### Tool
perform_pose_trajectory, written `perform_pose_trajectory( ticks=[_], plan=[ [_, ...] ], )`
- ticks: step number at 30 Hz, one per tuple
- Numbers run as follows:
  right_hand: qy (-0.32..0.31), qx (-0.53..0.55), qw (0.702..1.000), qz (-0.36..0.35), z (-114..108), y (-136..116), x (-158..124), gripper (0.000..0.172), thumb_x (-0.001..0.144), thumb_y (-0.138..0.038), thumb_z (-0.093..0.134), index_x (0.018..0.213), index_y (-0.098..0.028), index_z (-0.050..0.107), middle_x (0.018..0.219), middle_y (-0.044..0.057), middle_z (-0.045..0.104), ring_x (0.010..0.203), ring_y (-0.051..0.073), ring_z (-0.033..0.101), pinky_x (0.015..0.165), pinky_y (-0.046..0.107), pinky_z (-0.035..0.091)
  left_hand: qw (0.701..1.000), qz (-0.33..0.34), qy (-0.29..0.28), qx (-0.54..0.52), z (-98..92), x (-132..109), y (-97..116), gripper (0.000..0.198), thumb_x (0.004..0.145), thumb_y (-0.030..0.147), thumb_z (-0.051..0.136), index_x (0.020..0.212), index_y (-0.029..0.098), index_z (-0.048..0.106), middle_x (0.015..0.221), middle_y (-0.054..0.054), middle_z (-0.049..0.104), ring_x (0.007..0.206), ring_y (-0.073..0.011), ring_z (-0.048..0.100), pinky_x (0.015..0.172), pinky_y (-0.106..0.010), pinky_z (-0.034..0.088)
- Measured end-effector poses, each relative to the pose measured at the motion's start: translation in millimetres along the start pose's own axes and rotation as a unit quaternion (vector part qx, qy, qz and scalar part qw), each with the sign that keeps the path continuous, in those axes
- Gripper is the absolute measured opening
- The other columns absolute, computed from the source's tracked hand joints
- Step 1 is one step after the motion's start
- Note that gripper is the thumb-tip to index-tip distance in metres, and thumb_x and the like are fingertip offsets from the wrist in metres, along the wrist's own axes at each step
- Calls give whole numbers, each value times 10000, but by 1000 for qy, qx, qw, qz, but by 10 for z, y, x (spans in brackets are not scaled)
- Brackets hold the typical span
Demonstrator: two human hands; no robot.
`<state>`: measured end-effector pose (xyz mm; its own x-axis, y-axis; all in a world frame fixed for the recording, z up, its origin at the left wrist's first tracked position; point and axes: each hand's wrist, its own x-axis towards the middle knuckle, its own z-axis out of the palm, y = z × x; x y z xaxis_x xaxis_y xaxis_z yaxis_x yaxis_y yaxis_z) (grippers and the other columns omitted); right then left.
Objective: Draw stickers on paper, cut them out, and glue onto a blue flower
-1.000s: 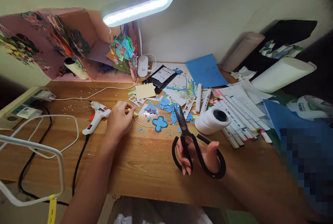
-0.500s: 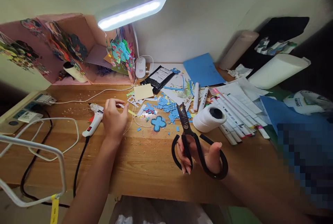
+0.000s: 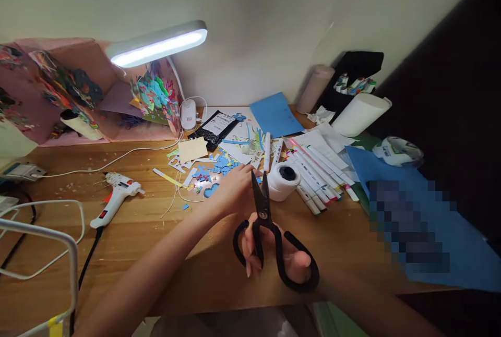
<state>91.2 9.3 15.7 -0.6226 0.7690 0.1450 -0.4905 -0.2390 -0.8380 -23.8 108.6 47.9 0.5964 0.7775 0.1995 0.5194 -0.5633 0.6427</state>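
Note:
My right hand (image 3: 274, 251) grips the black-handled scissors (image 3: 263, 214), fingers and thumb through the loops. The blades point away from me and stand apart, with nothing plainly between them. My left hand (image 3: 237, 188) reaches over the blue paper scraps (image 3: 225, 162), close to the blades and the white thread spool (image 3: 284, 180). Its fingertips are hidden behind the scissors, so I cannot tell what they touch. A blue flower cutout (image 3: 211, 190) shows partly beside my left wrist. A narrow white and yellow paper strip (image 3: 167, 177) lies on the desk.
A glue gun (image 3: 115, 199) with its cord lies at left, by a white wire frame (image 3: 72, 253). Several markers (image 3: 321, 172) lie right of the spool. A pink box (image 3: 105, 133), a lamp (image 3: 160, 45), blue sheets (image 3: 276, 115) and a paper roll (image 3: 362, 113) stand or lie around.
My left hand has let go of the paper strip and moved right, from beside the glue gun to near the spool. The scissors stay in my right hand. The view has turned right.

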Motion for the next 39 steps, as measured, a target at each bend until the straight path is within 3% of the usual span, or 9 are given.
perform_pose_trajectory(
  ticks=[2, 4, 9, 15, 22, 26, 30, 34, 39],
  plan=[
    [32, -27, 997, -64, 37, -38, 15, 711, 564, -850, 417, 785, -182, 514, 518, -24, 447, 426, 126, 436, 409, 256, 380, 1000, -12, -7, 7, 56, 69, -38, 77, 745, 154, 584, 796, 195, 625, 839, -66, 617, 838, -245, 542, 805, -371, 406],
    [62, -37, 993, -93, 76, -85, 43, 681, 623, -835, 368, 792, -188, 500, 508, -31, 426, 410, 121, 416, 402, 256, 386, 999, -30, -2, 12, 103, 90, -87, 102, 765, 156, 546, 684, 190, 600, 755, -56, 601, 768, -222, 531, 775, -354, 405],
    [190, -9, 980, -64, 78, -168, 174, 635, 680, -810, 300, 693, -192, 447, 462, -39, 422, 349, 114, 427, 385, 259, 413, 997, -71, 42, 12, 136, 45, -204, 139, 779, 162, 499, 661, 186, 568, 710, -52, 584, 728, -202, 504, 728, -324, 386],
    [314, 12, 949, 19, -68, -39, 257, 565, 734, -725, 382, 706, -170, 477, 436, -55, 452, 327, 93, 456, 401, 235, 443, 994, -78, 72, -36, -7, -37, -272, 124, 813, 238, 497, 730, 192, 578, 750, -36, 603, 716, -181, 512, 676, -283, 371],
    [384, -18, 923, 8, -189, 15, 289, 567, 695, -751, 417, 690, -185, 447, 407, -77, 421, 323, 77, 442, 370, 194, 402, 987, -110, 58, -100, -158, -254, -287, 124, 787, 239, 542, 681, 188, 583, 688, -14, 597, 661, -162, 506, 631, -259, 351],
    [362, -22, 932, 26, -179, 27, 253, 571, 694, -752, 423, 713, -182, 460, 432, -70, 435, 347, 82, 451, 408, 216, 431, 975, -145, 60, -156, -220, -394, -284, 169, 809, 296, 528, 703, 183, 595, 714, -28, 618, 672, -161, 530, 628, -258, 372],
    [256, -19, 963, 79, -57, 70, 127, 619, 714, -766, 362, 748, -162, 494, 505, -29, 496, 410, 102, 495, 441, 235, 420, 954, -174, 73, -232, -224, -463, -331, 214, 819, 357, 508, 736, 168, 567, 721, -36, 615, 672, -152, 551, 623, -251, 404],
    [182, 22, 969, 167, 84, 103, -5, 696, 715, -799, 255, 775, -151, 504, 536, -4, 524, 440, 127, 532, 477, 264, 424, 935, -198, 100, -278, -228, -482, -377, 226, 800, 384, 521, 737, 168, 521, 644, 12, 521, 601, -116, 492, 568, -222, 372],
    [201, 21, 956, 211, 56, 87, 20, 721, 683, -820, 263, 785, -153, 516, 560, 7, 545, 445, 134, 554, 471, 265, 429, 925, -202, 85, -311, -298, -525, -348, 237, 792, 393, 534, 747, 163, 508, 675, 22, 485, 626, -99, 470, 580, -208, 358]
  ],
)
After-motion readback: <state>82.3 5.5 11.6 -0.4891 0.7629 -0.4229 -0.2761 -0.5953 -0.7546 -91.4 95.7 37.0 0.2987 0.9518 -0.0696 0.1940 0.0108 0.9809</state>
